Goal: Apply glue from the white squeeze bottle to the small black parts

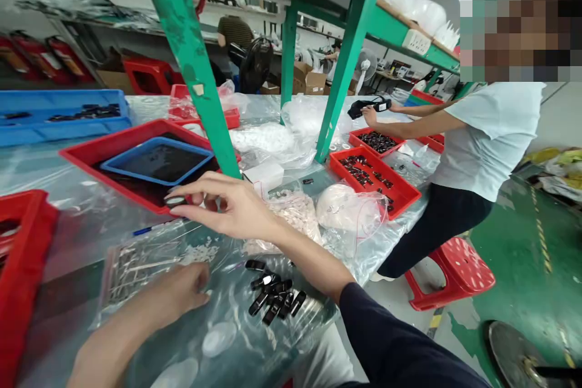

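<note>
My right hand (227, 206) pinches a small black part with a pale round face (175, 200) between thumb and fingertips. It hovers at the near rim of a red tray (131, 200), which holds a blue tray (136, 177) with a dark inside. Lower down, my left hand (184, 291) is over the table beside a clear bag of thin strips (136, 267) and small whitish pieces (200, 253). Its thumb and forefinger are apart with nothing visible between them; the other fingers are hidden. To its right lies a pile of glossy black parts (275, 297).
Bags of beige pieces (297, 215) and white material (345, 209) lie beyond my right forearm. Green posts (191, 60) rise from the table. A red bin (31, 267) stands at left, a blue tray (63, 133) behind. Another person (495, 139) handles a black item at right.
</note>
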{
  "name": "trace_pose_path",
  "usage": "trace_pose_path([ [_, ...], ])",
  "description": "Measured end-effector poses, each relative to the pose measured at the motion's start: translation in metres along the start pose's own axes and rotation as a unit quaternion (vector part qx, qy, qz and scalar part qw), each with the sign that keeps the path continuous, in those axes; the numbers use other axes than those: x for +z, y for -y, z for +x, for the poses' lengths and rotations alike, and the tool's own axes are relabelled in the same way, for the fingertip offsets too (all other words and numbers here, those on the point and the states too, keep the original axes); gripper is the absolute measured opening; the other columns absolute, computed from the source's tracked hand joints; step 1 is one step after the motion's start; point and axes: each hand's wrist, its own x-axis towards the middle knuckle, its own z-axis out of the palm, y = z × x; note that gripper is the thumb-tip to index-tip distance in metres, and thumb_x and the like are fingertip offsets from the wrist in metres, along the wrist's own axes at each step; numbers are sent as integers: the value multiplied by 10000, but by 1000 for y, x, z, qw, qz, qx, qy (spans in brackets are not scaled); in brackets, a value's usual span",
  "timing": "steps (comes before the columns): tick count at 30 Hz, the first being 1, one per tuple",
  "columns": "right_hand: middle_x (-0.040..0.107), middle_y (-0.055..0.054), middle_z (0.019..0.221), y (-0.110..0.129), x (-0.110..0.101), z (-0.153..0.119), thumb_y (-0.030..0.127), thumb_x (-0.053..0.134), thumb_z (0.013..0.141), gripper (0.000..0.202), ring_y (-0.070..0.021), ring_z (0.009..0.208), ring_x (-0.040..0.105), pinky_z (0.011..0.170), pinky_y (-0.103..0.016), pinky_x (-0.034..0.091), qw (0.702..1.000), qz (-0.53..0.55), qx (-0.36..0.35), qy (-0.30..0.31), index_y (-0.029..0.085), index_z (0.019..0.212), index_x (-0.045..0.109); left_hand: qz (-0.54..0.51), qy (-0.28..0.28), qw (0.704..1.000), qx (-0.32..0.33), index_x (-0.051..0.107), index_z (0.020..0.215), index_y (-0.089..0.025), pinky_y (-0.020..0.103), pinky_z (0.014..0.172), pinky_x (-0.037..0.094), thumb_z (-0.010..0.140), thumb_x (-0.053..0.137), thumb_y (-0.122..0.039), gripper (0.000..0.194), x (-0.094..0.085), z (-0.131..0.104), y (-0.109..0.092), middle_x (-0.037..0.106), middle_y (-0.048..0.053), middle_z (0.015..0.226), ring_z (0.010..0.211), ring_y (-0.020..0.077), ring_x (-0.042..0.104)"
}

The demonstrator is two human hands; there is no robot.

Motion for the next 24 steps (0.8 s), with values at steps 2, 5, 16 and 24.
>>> trace_pose_path([
  [2,669,-30,979,-2,0,0,317,665,1040,244,-130,853,631,784,-237,560,1000,-5,-2,0,167,1227,711,5,0,1000,1,614,667,-277,298,604,349,612,633,-317,71,0,1,-4,700,-7,664,669,269,648],
  [5,671,-28,989,-3,0,1,303,665,1040,231,-130,878,640,801,-240,562,1000,-6,-6,0,174,1227,707,7,-5,1000,14,613,673,-264,295,596,352,632,636,-287,52,-10,-7,-19,699,-4,668,660,270,655],
  [16,630,-24,930,-17,-1,-2,389,689,1015,215,-169,825,626,739,-322,571,991,102,-64,-56,208,1122,737,-79,-208,974,44,709,1168,-242,299,727,526,960,611,-517,357,-99,-124,-83,778,32,945,830,209,725],
  [24,662,-33,994,-13,-8,-3,594,659,991,342,-195,931,687,722,-324,579,992,94,-52,-61,285,1112,743,-192,-581,786,-88,697,918,-193,283,666,542,953,670,-288,105,42,-197,-90,706,7,775,665,129,650],
])
